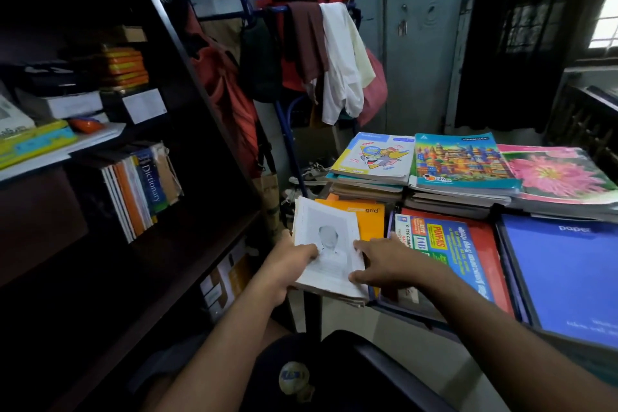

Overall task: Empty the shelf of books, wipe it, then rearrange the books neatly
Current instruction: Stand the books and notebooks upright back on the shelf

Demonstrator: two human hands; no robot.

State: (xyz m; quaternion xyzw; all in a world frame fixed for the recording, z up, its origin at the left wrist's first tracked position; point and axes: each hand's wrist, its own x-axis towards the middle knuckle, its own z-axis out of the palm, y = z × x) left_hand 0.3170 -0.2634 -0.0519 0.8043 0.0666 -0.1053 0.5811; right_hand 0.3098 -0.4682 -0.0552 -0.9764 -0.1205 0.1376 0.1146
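The booklet (329, 251) lies at the left edge of the book piles, on a grid notebook (366, 219). The left hand (287, 269) is at its left edge, thumb on top; the right hand (389, 262) rests on its right edge. Right of the booklet lie a guide book (444, 251), then a folder (565, 274). Behind the booklet, three stacks stand in a row: cartoon stack (376, 159), castle stack (463, 164), flower stack (561, 177). Left of the booklet is the shelf (187, 244), holding upright books (133, 191) with a dictionary (152, 179) among them. Behind the booklet, clothes (334, 57) hang on a rack.
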